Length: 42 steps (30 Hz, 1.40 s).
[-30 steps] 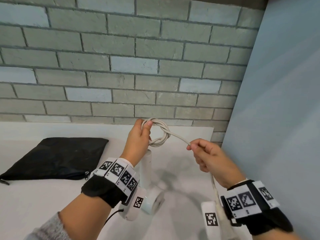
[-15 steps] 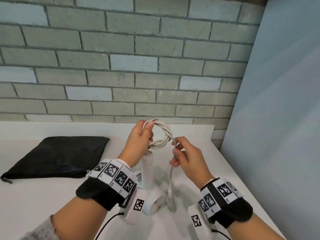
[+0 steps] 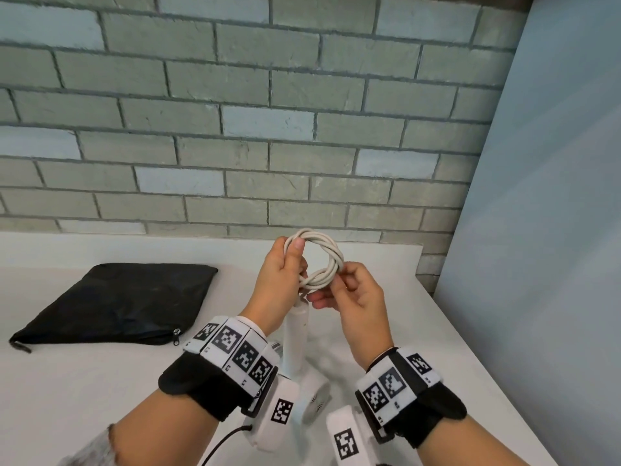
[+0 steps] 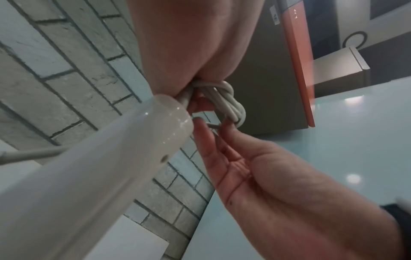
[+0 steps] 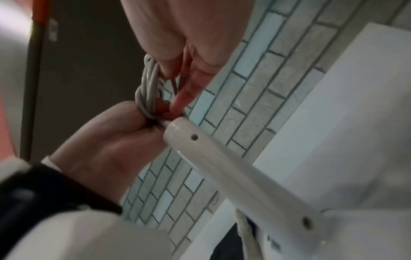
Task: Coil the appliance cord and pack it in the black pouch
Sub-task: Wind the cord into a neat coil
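A white appliance cord [image 3: 331, 253] is wound into a small ring held up above the white table [image 3: 84, 398]. My left hand [image 3: 292, 250] grips the ring's upper left, thumb over the strands. At the ring's lower right my right hand [image 3: 339, 280] pinches the strands. The white appliance [image 3: 295, 331] hangs under the hands, its handle pointing up at the coil. In the left wrist view the coil [image 4: 224, 103] sits beside the handle's end [image 4: 111, 158]. In the right wrist view the coil [image 5: 149, 91] lies between both hands. The black pouch [image 3: 127, 304] lies flat at the left, zipper toward me.
A grey brick wall [image 3: 235, 129] runs behind the table. A pale blue panel [image 3: 537, 230] closes off the right side, just past the table's right edge [image 3: 470, 348]. Bare tabletop lies between the pouch and the hands.
My right hand moved left from a stretched length of cord to the coil. That loose length is now wound into the ring. The left hand stayed holding the coil.
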{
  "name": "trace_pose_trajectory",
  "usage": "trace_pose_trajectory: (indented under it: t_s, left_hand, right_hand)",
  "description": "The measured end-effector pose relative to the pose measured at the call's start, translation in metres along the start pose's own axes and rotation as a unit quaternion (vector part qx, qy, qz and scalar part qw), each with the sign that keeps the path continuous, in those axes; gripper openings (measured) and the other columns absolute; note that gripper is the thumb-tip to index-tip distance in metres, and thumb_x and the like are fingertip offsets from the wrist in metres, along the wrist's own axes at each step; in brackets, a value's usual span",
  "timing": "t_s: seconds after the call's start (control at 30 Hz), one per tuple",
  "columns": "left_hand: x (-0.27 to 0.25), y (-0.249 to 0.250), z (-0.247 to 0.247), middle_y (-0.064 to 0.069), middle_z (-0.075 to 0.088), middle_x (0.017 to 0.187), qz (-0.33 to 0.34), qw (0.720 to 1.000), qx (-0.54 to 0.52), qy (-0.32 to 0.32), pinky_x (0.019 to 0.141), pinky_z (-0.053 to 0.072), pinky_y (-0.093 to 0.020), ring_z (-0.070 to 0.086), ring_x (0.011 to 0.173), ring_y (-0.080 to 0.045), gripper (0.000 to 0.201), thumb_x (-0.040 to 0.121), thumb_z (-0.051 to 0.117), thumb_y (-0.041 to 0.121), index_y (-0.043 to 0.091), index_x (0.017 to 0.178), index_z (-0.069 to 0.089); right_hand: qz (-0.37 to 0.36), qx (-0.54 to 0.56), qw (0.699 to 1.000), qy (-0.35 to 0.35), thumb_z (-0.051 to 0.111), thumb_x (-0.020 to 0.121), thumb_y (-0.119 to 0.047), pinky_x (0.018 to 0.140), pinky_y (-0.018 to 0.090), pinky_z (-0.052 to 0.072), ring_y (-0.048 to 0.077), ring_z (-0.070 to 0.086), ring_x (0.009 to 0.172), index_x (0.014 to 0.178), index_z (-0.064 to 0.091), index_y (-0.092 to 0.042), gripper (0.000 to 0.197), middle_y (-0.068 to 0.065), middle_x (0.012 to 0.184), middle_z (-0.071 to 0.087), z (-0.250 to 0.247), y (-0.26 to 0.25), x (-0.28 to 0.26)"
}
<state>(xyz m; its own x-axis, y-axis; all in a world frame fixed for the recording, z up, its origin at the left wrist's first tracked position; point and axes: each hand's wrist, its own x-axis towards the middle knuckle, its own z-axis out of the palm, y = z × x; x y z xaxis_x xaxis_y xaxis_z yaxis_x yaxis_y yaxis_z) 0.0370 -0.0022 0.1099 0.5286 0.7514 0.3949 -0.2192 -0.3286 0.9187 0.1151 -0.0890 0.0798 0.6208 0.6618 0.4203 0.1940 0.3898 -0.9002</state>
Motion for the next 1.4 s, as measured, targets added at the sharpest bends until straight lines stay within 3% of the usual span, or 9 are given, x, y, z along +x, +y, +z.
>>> trace_pose_trajectory:
  t_s: [0.13, 0.33, 0.57, 0.73, 0.87, 1.03, 1.13, 1.27, 1.4]
  left_hand:
    - [0.0, -0.004, 0.003, 0.001, 0.041, 0.065, 0.025, 0.999, 0.037, 0.01, 0.051, 0.036, -0.016, 0.038, 0.056, -0.008, 0.025, 0.096, 0.036, 0.03, 0.021, 0.073, 0.04]
    - [-0.003, -0.007, 0.007, 0.007, 0.044, 0.062, 0.085, 0.991, 0.095, 0.042, 0.047, 0.036, -0.009, 0.048, 0.048, 0.005, 0.017, 0.097, 0.035, 0.024, 0.015, 0.083, 0.041]
    - [-0.009, -0.009, 0.014, 0.002, 0.052, 0.07, 0.125, 0.981, 0.144, 0.036, 0.053, 0.039, -0.017, 0.051, 0.063, -0.013, 0.016, 0.096, 0.038, 0.022, 0.01, 0.086, 0.039]
    - [-0.011, -0.009, 0.013, 0.005, 0.049, 0.068, 0.132, 0.98, 0.14, 0.053, 0.052, 0.037, -0.013, 0.047, 0.06, -0.009, 0.015, 0.095, 0.039, 0.022, 0.01, 0.085, 0.038]
    - [-0.014, -0.011, 0.013, 0.0, 0.053, 0.073, 0.153, 0.977, 0.14, 0.041, 0.056, 0.04, -0.015, 0.051, 0.065, -0.014, 0.016, 0.095, 0.04, 0.025, 0.014, 0.084, 0.039]
    - [-0.013, -0.011, 0.012, 0.006, 0.049, 0.076, 0.143, 0.975, 0.166, 0.036, 0.077, 0.045, -0.044, 0.053, 0.08, -0.026, 0.018, 0.085, 0.03, 0.052, 0.037, 0.075, 0.033]
    - [-0.013, -0.009, 0.012, 0.012, 0.045, 0.075, 0.117, 0.981, 0.152, 0.023, 0.082, 0.044, -0.044, 0.05, 0.085, -0.025, 0.018, 0.087, 0.032, 0.05, 0.036, 0.075, 0.035]
    - [-0.012, -0.008, 0.011, 0.014, 0.042, 0.081, 0.095, 0.983, 0.156, -0.005, 0.084, 0.036, -0.033, 0.039, 0.093, -0.018, 0.014, 0.095, 0.036, 0.035, 0.028, 0.084, 0.04]
    - [-0.008, -0.003, 0.007, 0.014, 0.033, 0.082, 0.089, 0.969, 0.223, -0.05, 0.081, 0.033, -0.028, 0.037, 0.085, -0.013, 0.017, 0.094, 0.038, 0.037, 0.026, 0.081, 0.041]
  right_hand:
    - [0.057, 0.117, 0.991, 0.027, 0.047, 0.089, 0.002, 0.063, 0.022, 0.057, 0.017, 0.07, 0.067, 0.086, 0.058, -0.002, 0.011, 0.014, 0.083, 0.067, 0.003, -0.003, 0.001]
    - [0.105, 0.182, 0.977, -0.035, 0.047, 0.09, -0.012, 0.082, 0.035, 0.055, 0.021, 0.066, 0.087, 0.102, 0.061, -0.004, 0.02, 0.013, 0.094, 0.068, 0.002, -0.018, -0.002]
    - [0.156, 0.188, 0.97, -0.014, 0.05, 0.09, -0.004, 0.075, 0.031, 0.057, 0.018, 0.067, 0.077, 0.101, 0.059, -0.006, 0.014, 0.013, 0.089, 0.067, 0.004, -0.02, 0.007]
    - [0.22, 0.206, 0.953, -0.009, 0.054, 0.089, -0.006, 0.071, 0.031, 0.06, 0.02, 0.068, 0.069, 0.11, 0.052, 0.006, 0.025, 0.016, 0.083, 0.065, 0.004, -0.021, 0.01]
    - [0.249, 0.235, 0.939, -0.019, 0.047, 0.092, -0.006, 0.069, 0.031, 0.059, 0.019, 0.068, 0.068, 0.098, 0.059, 0.004, 0.017, 0.014, 0.078, 0.068, 0.003, -0.023, 0.012]
    - [0.254, 0.238, 0.936, -0.06, 0.04, 0.095, -0.012, 0.064, 0.033, 0.054, 0.014, 0.067, 0.067, 0.095, 0.059, -0.006, 0.02, 0.007, 0.077, 0.068, 0.0, -0.027, 0.014]
    - [0.236, 0.224, 0.94, -0.105, 0.044, 0.092, -0.013, 0.068, 0.033, 0.05, 0.014, 0.063, 0.071, 0.08, 0.057, -0.014, 0.018, -0.002, 0.063, 0.065, -0.004, -0.031, 0.013]
    - [0.183, 0.182, 0.961, -0.099, 0.054, 0.083, 0.005, 0.077, 0.038, 0.055, 0.021, 0.064, 0.081, 0.109, 0.054, -0.006, 0.028, 0.011, 0.088, 0.064, -0.004, -0.031, 0.013]
    - [0.178, 0.139, 0.97, -0.086, 0.051, 0.077, 0.018, 0.076, 0.04, 0.058, 0.015, 0.058, 0.072, 0.122, 0.044, -0.007, 0.052, 0.003, 0.071, 0.05, -0.016, -0.027, 0.016]
